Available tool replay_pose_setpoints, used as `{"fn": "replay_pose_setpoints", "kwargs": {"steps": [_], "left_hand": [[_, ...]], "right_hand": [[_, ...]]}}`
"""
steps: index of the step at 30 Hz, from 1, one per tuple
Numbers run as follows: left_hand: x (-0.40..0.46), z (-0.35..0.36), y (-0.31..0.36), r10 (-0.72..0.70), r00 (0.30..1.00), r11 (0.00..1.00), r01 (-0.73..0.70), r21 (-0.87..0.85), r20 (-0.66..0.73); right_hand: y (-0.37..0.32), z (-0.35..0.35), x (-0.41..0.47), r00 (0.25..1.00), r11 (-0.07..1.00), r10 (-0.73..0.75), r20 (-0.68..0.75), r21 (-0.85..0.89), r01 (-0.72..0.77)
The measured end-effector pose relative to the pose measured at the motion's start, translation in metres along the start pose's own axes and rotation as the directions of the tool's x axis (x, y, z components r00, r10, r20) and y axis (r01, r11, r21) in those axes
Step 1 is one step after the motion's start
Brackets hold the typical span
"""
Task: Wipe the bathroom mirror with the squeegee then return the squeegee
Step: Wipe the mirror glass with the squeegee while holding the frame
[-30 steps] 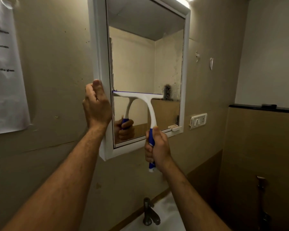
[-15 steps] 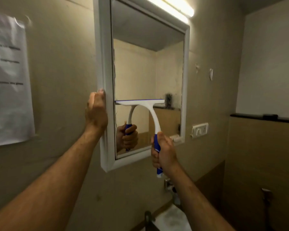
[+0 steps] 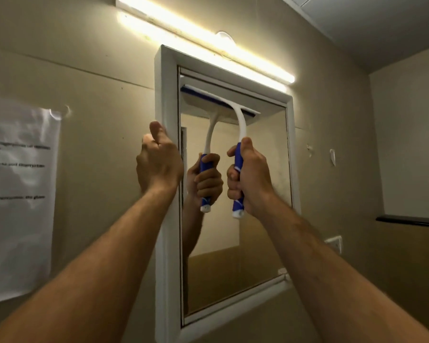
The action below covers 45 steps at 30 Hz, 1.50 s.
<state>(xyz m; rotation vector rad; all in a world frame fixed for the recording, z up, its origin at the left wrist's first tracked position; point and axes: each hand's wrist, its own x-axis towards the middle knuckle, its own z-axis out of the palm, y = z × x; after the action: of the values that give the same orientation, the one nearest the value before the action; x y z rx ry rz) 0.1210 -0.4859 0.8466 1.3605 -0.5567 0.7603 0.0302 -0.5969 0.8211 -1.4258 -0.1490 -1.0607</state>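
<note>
A white-framed mirror (image 3: 262, 219) hangs on the beige wall. The squeegee (image 3: 235, 115) has a white neck, a blue handle and a blue-edged blade, and its blade lies across the top of the glass. My right hand (image 3: 250, 179) is closed around the blue handle. My left hand (image 3: 159, 162) grips the mirror frame's left edge at about mid-height. The glass reflects the squeegee and the hand that holds it.
A lit tube light (image 3: 208, 45) runs above the mirror. A printed paper sheet (image 3: 18, 194) is stuck to the wall on the left. A wall switch (image 3: 335, 243) and a dark ledge (image 3: 408, 220) lie to the right.
My right hand has raised the squeegee from mid-mirror to the top of the glass. The view has tilted upward, so the tap and basin have dropped out of sight. My left hand stays on the frame.
</note>
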Motion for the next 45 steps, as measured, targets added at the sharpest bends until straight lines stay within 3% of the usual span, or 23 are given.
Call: {"fn": "replay_pose_setpoints", "kwargs": {"steps": [10, 21, 38, 45], "left_hand": [[0.002, 0.002, -0.006, -0.01, 0.999, 1.0, 0.01, -0.012, -0.032], [-0.003, -0.002, 0.002, -0.054, 0.998, 0.998, 0.053, -0.034, -0.032], [-0.011, -0.009, 0.006, -0.076, 0.997, 0.978, 0.075, -0.193, 0.003], [-0.008, -0.009, 0.005, -0.034, 0.999, 0.996, 0.034, -0.086, -0.002]], "right_hand": [[0.048, 0.002, -0.034, 0.999, 0.999, -0.005, -0.04, -0.042, 0.003], [-0.014, 0.021, 0.009, 0.998, 1.0, -0.002, -0.066, -0.025, 0.001], [0.08, -0.029, -0.112, 0.95, 0.948, 0.308, -0.056, -0.061, -0.312], [0.067, -0.034, -0.105, 0.967, 0.959, 0.246, -0.07, -0.124, -0.253]]}}
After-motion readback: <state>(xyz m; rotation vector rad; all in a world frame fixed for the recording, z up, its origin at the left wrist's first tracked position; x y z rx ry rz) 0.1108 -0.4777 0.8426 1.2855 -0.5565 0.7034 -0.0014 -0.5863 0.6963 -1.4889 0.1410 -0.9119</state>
